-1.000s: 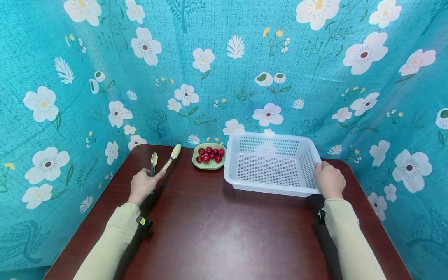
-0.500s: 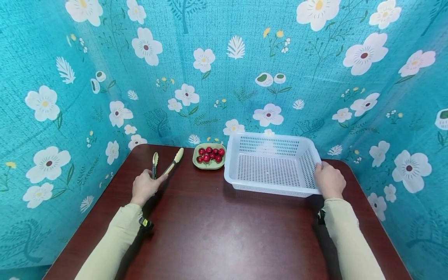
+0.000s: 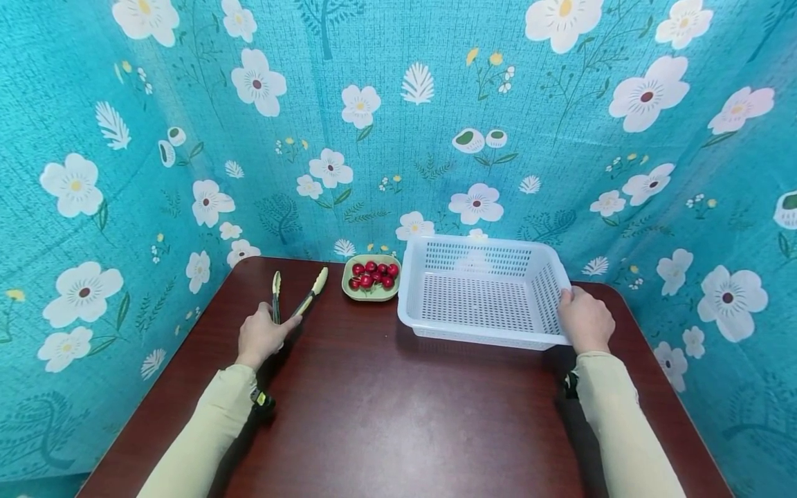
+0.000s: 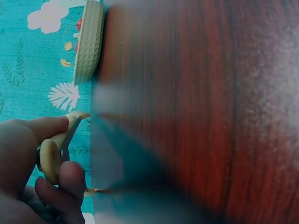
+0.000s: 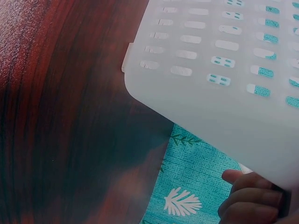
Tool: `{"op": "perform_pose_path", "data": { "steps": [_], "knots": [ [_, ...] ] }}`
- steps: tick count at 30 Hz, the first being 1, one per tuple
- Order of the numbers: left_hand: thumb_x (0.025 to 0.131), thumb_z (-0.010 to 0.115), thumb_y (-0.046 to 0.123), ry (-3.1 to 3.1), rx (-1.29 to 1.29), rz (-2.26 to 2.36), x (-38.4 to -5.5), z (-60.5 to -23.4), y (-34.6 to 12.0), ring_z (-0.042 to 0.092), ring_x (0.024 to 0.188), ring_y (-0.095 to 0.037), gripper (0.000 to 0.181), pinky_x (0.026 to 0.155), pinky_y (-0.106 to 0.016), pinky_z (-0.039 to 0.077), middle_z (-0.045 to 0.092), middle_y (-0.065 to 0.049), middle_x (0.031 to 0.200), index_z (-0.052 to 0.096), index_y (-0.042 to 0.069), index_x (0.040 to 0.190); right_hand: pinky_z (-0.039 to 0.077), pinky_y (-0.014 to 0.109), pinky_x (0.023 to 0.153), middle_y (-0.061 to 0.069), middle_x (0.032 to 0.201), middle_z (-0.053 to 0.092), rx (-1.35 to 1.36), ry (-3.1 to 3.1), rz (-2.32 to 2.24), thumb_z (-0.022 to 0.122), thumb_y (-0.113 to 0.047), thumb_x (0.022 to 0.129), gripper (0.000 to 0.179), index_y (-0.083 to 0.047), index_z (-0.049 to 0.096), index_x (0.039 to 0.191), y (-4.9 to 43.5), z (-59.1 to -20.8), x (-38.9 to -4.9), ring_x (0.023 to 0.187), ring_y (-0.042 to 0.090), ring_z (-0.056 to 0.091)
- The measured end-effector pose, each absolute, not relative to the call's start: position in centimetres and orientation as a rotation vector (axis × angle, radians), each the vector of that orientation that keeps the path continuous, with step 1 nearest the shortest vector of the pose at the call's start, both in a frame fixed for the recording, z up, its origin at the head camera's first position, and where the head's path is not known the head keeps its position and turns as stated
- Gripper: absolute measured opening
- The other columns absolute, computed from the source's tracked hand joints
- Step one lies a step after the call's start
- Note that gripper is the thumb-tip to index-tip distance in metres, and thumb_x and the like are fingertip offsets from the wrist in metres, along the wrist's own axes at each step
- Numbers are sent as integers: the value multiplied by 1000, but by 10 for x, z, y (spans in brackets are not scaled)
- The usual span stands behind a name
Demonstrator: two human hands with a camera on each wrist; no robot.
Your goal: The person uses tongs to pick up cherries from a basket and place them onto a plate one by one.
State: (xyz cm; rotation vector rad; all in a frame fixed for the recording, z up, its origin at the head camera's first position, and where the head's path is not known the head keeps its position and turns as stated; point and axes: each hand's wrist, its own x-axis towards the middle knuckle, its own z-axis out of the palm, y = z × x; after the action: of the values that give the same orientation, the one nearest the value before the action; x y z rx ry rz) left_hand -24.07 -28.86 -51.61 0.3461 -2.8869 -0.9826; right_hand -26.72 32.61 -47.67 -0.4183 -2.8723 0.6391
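In the head view my left hand [image 3: 261, 337] holds a pair of tongs [image 3: 313, 292] at the left of the table. The two arms of the tongs are spread apart, with pale yellow tips pointing away from me. Up close in the left wrist view, thumb and fingers hold the tongs around their ring-shaped end [image 4: 49, 161]. My right hand [image 3: 587, 321] grips the right rim of a white perforated plastic basket [image 3: 479, 336]. Its curled fingers [image 5: 250, 198] show below the basket wall in the right wrist view. No contents show inside the basket.
Just left of the basket, a small green dish [image 3: 372, 298] holds several red cherries [image 3: 366, 281]. Dark red-brown wood forms the tabletop [image 3: 429, 415]. A blue flowered cloth [image 3: 386, 152] hangs behind the table and along both sides.
My left hand has shifted slightly to the right with the tongs, whose tips stand a little farther apart. The right hand, basket and dish keep their places.
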Motion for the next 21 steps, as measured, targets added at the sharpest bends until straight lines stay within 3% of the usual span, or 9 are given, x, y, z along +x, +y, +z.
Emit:
{"op": "perform_pose_path", "data": {
  "steps": [6, 12, 21],
  "knots": [
    [90, 76, 52, -2927, 335, -922, -239, -518, -285, 60, 55, -22, 63, 58, -36, 43, 63, -12, 65, 48, -1, 108, 52, 51, 60, 33, 103, 68, -421, -2870, 636, 47, -31, 109, 46, 9, 56, 129, 325, -476, -267, 77, 42, 68],
    [91, 76, 48, -2959, 335, -951, -239, -518, -279, 62, 46, -18, 64, 59, -35, 49, 63, -12, 64, 44, -3, 115, 53, 52, 61, 33, 102, 68, -422, -2865, 631, 47, -31, 109, 46, 9, 56, 130, 324, -476, -267, 78, 43, 67],
    [92, 75, 48, -2975, 345, -953, -240, -524, -279, 62, 45, -16, 67, 61, -36, 50, 64, -11, 65, 43, -3, 120, 52, 51, 60, 33, 101, 68, -423, -2864, 624, 47, -31, 109, 45, 9, 57, 129, 323, -476, -267, 77, 42, 67]
  ]
}}
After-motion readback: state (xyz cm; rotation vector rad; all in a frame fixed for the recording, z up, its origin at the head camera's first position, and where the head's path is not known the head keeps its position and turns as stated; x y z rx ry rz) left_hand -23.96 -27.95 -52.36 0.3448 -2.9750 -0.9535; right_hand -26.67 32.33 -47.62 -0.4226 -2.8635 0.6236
